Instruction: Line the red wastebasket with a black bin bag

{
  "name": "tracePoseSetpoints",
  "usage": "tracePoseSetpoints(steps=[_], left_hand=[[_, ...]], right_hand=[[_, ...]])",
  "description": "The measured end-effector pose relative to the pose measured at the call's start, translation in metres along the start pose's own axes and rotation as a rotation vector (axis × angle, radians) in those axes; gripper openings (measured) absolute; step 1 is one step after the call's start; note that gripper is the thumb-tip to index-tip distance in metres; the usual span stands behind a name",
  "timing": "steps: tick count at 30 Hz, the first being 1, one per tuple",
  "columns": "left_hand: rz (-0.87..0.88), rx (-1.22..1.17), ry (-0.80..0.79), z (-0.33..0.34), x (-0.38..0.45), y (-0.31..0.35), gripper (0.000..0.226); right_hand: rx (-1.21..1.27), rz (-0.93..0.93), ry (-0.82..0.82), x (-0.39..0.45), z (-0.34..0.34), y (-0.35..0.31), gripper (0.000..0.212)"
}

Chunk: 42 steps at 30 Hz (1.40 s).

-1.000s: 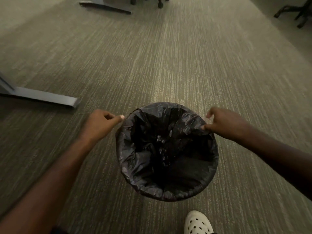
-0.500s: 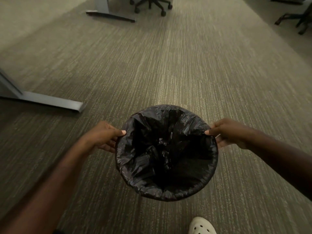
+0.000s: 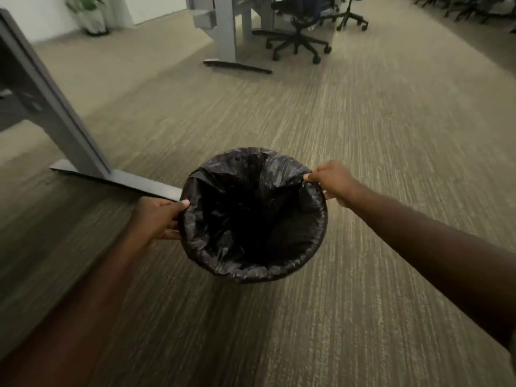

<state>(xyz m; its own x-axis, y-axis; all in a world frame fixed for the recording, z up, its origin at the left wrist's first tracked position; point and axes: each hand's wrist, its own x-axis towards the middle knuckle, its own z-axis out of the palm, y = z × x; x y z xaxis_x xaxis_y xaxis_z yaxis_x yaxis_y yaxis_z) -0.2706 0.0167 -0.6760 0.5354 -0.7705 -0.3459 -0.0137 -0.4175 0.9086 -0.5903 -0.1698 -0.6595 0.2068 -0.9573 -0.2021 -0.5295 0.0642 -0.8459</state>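
A black bin bag (image 3: 223, 247) lines a round wastebasket at the middle of the head view, its edge folded over the whole rim. The bag hides the basket's red body completely. My left hand (image 3: 156, 217) grips the rim on the left side, thumb on top and fingers underneath. On the far right side my right hand (image 3: 333, 181) pinches the bag-covered rim. The inside of the bag is dark and wrinkled.
Grey-green carpet (image 3: 363, 135) covers the floor. A grey desk leg with a flat foot (image 3: 83, 152) stands close at the left, touching the basket's outline. Further back are another desk leg (image 3: 226, 37), black office chairs (image 3: 298, 37) and a potted plant (image 3: 89, 12).
Both hands went from touching the rim to gripping it at its sides. The view has tilted up, showing more of the room, and the white shoe has left the frame.
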Motion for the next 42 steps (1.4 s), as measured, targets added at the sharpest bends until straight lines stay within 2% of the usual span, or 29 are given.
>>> tracePoseSetpoints(steps=[4, 8, 13, 19, 24, 32, 35, 37, 39, 42], left_hand=[[-0.027, -0.04, 0.115, -0.026, 0.023, 0.008, 0.018], [-0.096, -0.04, 0.165, -0.051, 0.047, 0.006, 0.019], [-0.163, -0.014, 0.212, -0.073, 0.071, -0.006, 0.021], [-0.263, -0.013, 0.197, -0.087, 0.092, -0.008, 0.014], [-0.271, 0.031, 0.225, -0.083, 0.103, -0.004, 0.019], [-0.238, 0.051, 0.281, -0.083, 0.106, -0.003, 0.027], [-0.17, 0.074, 0.346, -0.085, 0.102, -0.006, 0.037], [-0.065, 0.269, 0.425, -0.087, 0.099, -0.01, 0.047], [0.064, 0.481, 0.49, -0.087, 0.093, -0.015, 0.049], [0.359, 0.675, 0.621, -0.079, 0.083, -0.025, 0.032]], right_hand=[[-0.167, -0.122, 0.04, 0.05, 0.051, -0.038, 0.032], [-0.353, -0.229, 0.025, 0.083, 0.095, -0.062, 0.023], [-0.446, -0.277, -0.012, 0.104, 0.137, -0.073, 0.027], [-0.417, -0.314, -0.004, 0.117, 0.162, -0.076, 0.026], [-0.362, -0.357, 0.001, 0.124, 0.176, -0.062, 0.027], [-0.132, -0.232, -0.122, 0.139, 0.176, -0.053, 0.042], [0.062, -0.137, -0.152, 0.134, 0.171, -0.05, 0.048], [0.149, -0.113, -0.156, 0.128, 0.166, -0.047, 0.05], [0.126, -0.181, -0.133, 0.117, 0.161, -0.046, 0.05], [0.003, -0.335, -0.002, 0.099, 0.156, -0.043, 0.057]])
